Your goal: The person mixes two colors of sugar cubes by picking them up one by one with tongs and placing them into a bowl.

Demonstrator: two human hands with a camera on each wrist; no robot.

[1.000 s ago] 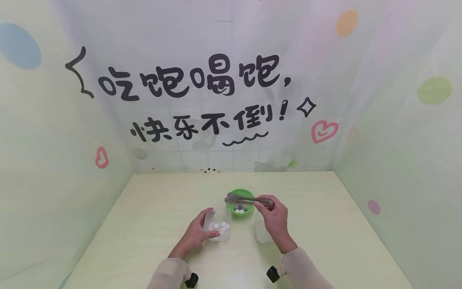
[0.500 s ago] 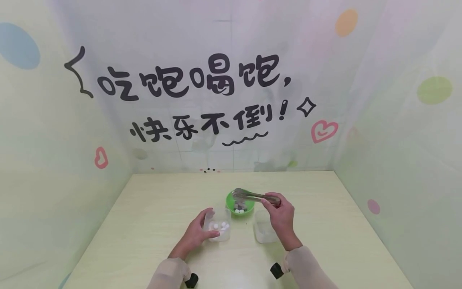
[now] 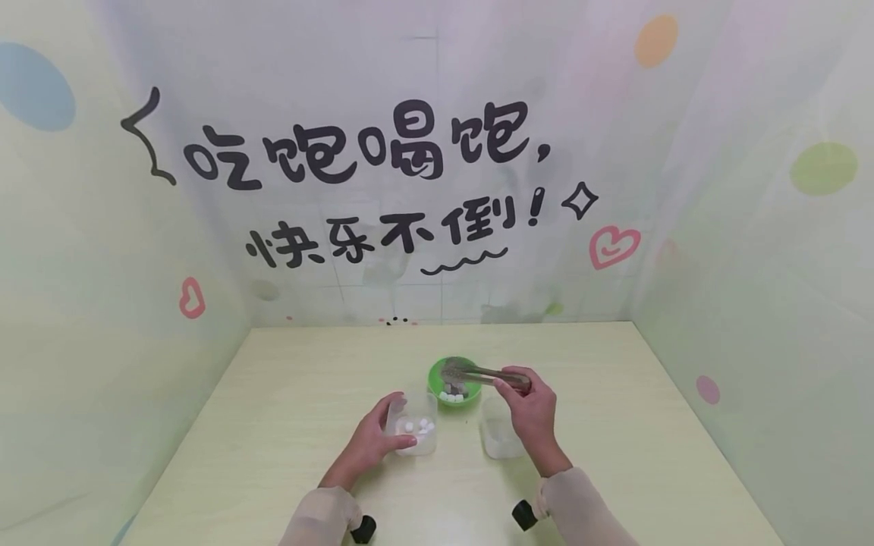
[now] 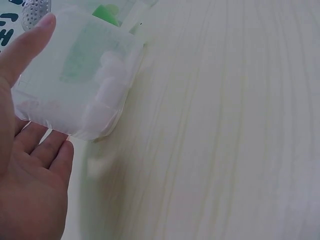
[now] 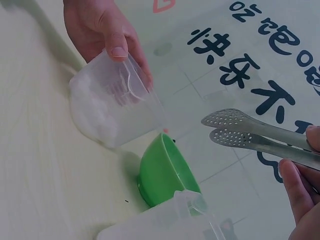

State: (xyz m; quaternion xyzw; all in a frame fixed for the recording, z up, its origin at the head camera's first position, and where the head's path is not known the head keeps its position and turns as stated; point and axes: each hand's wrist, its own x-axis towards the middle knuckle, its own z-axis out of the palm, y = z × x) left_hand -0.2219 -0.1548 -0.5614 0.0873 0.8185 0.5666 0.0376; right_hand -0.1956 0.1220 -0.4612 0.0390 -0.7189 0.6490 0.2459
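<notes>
Metal tongs (image 5: 225,118), one pair, in the right hand (image 3: 532,406): thumb and fingers pinch the two arms toward the rear, a hold that presumably lets a squeeze work the perforated heads. Heads slightly apart, nothing visible between them, positioned over the green bowl (image 5: 162,175). Translucent square plastic box (image 5: 137,122), one, in the left hand (image 3: 375,436): thumb over the rim, fingers curled round the outer wall, apparently to steady it; seemingly upright, at the near left of the bowl. Second translucent box (image 3: 497,436), one, on the pale wood-grain table (image 3: 293,394), near right of the bowl, touched by neither hand as far as can be seen; contents not legible. The bowl sits between and beyond both boxes, a placement that likely keeps all three within short reach. Appearance: tongs plain grey, rounded flat heads pierced with rows of small holes; held box clear to milky, holding several small white pieces (image 3: 423,426); bowl smooth, bright, with white chunks (image 3: 451,397) inside and a greyish patch too indistinct to identify.
</notes>
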